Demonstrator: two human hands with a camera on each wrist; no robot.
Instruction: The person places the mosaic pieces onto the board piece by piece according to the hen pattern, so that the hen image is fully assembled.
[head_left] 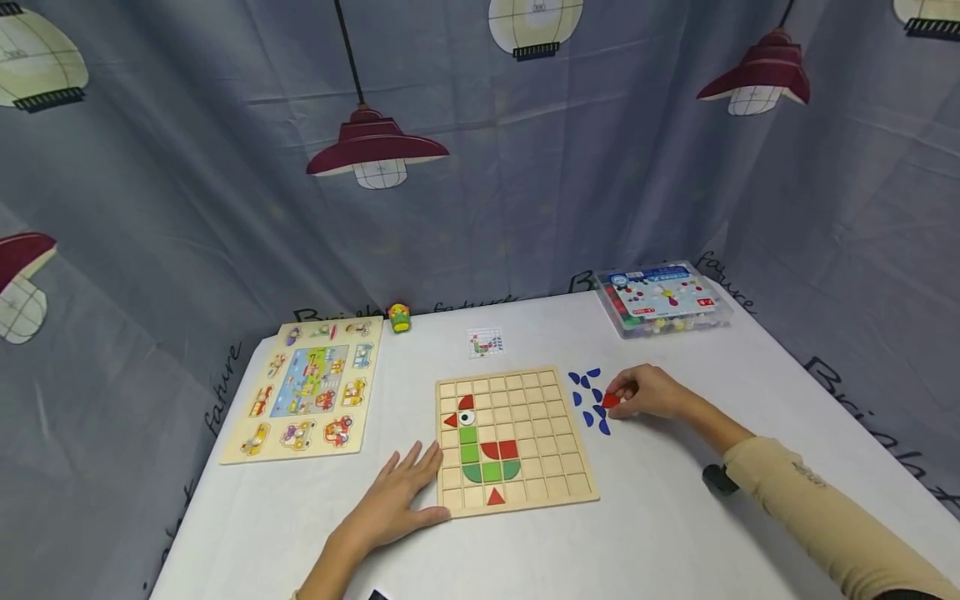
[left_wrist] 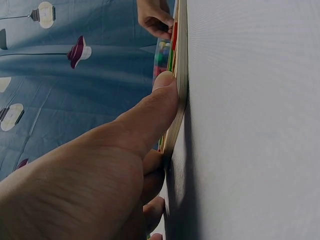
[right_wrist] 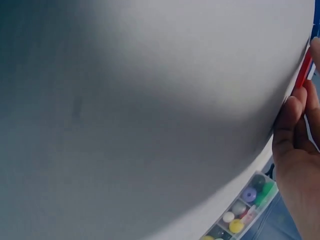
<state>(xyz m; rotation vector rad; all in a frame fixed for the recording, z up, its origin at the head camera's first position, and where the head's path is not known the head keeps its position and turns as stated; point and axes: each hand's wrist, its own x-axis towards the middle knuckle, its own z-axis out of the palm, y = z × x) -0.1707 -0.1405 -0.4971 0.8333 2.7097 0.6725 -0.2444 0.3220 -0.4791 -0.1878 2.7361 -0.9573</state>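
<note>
My left hand [head_left: 397, 504] lies with fingers spread at the left edge of the wooden grid board [head_left: 540, 442], its thumb at the near corner. In the left wrist view the thumb of the left hand [left_wrist: 125, 145] lies against the board's edge [left_wrist: 182, 65]. On the board, red, green and eye-marked tiles form a bird shape, with a green square tile [head_left: 469, 453] in its neck. My right hand [head_left: 652, 392] pinches a red tile [head_left: 611, 401] between thumb and fingers, close beside several blue half-round tiles [head_left: 588, 418]. The red tile [right_wrist: 303, 70] shows at the fingertips in the right wrist view.
A small picture card [head_left: 486, 342] lies behind the board. A picture puzzle board [head_left: 300, 392] is at the left, with a small toy figure [head_left: 399, 317] near it. A clear plastic case [head_left: 663, 300] stands back right. Curtains surround the white table [head_left: 600, 550].
</note>
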